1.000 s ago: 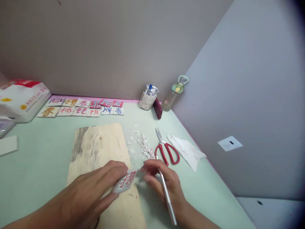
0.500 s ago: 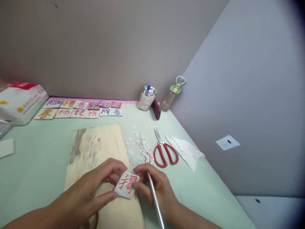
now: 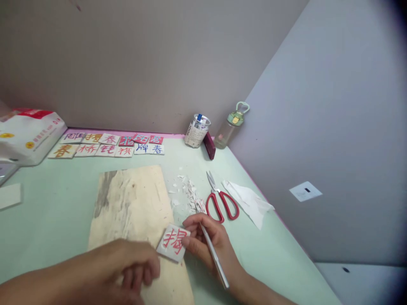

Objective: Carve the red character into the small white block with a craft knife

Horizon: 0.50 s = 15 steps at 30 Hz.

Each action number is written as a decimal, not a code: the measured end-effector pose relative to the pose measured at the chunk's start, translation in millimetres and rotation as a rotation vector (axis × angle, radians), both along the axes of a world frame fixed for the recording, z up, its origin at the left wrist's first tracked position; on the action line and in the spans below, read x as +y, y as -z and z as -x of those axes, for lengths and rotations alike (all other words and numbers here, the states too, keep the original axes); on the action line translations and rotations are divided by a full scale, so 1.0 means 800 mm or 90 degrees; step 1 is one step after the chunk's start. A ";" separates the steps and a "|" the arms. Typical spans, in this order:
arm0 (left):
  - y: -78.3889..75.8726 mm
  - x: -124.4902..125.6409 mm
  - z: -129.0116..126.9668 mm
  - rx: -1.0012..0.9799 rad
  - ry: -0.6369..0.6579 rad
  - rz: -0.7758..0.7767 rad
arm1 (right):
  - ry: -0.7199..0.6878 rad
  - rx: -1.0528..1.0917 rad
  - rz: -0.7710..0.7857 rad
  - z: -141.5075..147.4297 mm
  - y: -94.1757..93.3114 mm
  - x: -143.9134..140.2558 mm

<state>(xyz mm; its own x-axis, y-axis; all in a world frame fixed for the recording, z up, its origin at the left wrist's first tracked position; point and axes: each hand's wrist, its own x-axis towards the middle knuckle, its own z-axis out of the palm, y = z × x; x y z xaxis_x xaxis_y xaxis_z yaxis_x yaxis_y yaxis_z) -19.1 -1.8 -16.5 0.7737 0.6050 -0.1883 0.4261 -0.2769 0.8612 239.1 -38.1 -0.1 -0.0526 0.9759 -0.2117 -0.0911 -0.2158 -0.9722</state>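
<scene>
A small white tile (image 3: pixel 174 242) w/ a red carved character is pinched at its right edge by the right hand (image 3: pixel 206 241); a thin metal knife (image 3: pixel 215 256) is also held in this hand, lying along the palm. The tile is tilted over the wooden board (image 3: pixel 133 203). The left hand (image 3: pixel 127 264) is loosely curled just beside the tile, nothing held. White chips (image 3: pixel 189 195) and red scissors (image 3: pixel 221 201) lie on the worktop (image 3: pixel 57 203) near the board.

Soft, even indoor light, faint shadows, slight motion blur, dark vignette at the right corners.
</scene>
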 end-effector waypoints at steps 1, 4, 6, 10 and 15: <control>-0.009 0.014 -0.003 -0.037 -0.005 0.004 | 0.001 0.004 0.002 0.000 0.000 0.000; -0.024 0.047 -0.008 -0.062 -0.109 -0.135 | 0.002 0.008 0.006 -0.002 -0.002 0.001; -0.022 0.051 -0.008 -0.072 -0.162 -0.176 | -0.002 0.014 0.009 -0.003 -0.002 0.001; -0.008 0.030 -0.012 -0.089 -0.167 -0.143 | -0.036 0.066 0.032 -0.001 0.000 -0.001; -0.003 0.008 -0.024 -0.096 -0.064 -0.125 | -0.088 0.073 0.033 0.005 0.001 -0.004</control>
<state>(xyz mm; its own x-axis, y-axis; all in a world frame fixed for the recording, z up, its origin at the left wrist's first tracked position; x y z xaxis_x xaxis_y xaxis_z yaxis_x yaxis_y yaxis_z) -0.1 4.9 -14.3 0.7179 0.6940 0.0534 0.3311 -0.4079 0.8509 234.9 -41.7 -0.5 -0.2118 0.9459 -0.2459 -0.1672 -0.2829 -0.9445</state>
